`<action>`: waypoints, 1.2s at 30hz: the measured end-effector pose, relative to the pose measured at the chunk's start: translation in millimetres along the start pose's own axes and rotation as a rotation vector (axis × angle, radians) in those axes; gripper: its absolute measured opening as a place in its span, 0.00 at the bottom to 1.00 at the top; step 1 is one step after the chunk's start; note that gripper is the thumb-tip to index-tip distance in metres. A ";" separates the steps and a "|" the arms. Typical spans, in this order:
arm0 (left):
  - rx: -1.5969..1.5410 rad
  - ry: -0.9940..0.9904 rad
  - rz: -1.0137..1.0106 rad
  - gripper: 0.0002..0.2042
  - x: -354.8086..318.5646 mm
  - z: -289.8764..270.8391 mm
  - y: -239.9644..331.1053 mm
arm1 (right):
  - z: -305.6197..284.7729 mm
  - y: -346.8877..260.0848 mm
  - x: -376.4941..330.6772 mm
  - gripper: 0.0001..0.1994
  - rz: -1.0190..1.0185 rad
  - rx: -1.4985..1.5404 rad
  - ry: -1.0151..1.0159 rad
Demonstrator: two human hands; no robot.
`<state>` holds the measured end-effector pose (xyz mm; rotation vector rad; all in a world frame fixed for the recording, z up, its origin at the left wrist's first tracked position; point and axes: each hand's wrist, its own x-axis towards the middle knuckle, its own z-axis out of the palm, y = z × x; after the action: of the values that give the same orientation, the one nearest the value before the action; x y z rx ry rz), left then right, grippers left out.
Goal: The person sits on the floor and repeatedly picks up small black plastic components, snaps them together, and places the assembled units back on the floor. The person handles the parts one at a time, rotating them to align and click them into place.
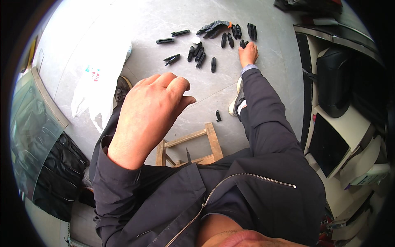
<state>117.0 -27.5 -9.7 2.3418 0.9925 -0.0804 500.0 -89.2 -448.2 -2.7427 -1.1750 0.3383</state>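
At the far left a crumpled white plastic bag (101, 78) lies on the grey stone-look tiled floor (267, 70), with a black padded case (57, 177) below it by the picture's edge. Next comes the left hand (150, 117), raised close to the camera, back upward, fingers loosely curled toward the thumb and closed on nothing that can be seen — it hangs idle above a small pale wooden stool (193, 146) between the person's knees. Beyond it, farther out on the floor, lies a scatter of small black plastic clip-like parts (199, 51): two long flat ones and a forked one on the left side, a tight cluster around a little white round cap (196, 40), and a single stray black piece (218, 116) nearer the stool (well apart from the rest). At the right end of that scatter the right hand (249, 52), at full stretch of a dark sleeve, rests fingers-down on a small black part (243, 43); whether the fingers have closed round it or merely touch it cannot be told from here. By my reading this is the picking-up step — one piece being taken from the spread. The next move would call for a firm pinch on that part and a clean lift that leaves its close neighbours undisturbed. Further right stands pale furniture carrying a black bag (335, 78).
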 end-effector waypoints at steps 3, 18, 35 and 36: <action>-0.002 -0.014 -0.006 0.12 -0.3 0.1 0.6 | 5.1 6.5 -4.1 0.20 -0.026 -0.025 0.019; -0.014 -0.003 0.005 0.12 -2.0 1.0 0.9 | -5.7 -88.4 -33.8 0.30 -0.058 0.032 -0.005; 0.087 -0.275 0.038 0.15 -24.7 6.5 -6.3 | 7.8 -102.1 -69.8 0.13 -0.428 0.099 0.140; 0.119 -0.366 0.032 0.17 -29.8 10.4 -3.4 | 12.5 -111.3 -82.8 0.11 -0.505 0.178 0.142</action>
<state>95.0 -50.2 -11.8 2.3332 0.7853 -0.5476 363.8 -72.6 -423.9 -2.1801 -1.6416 0.1707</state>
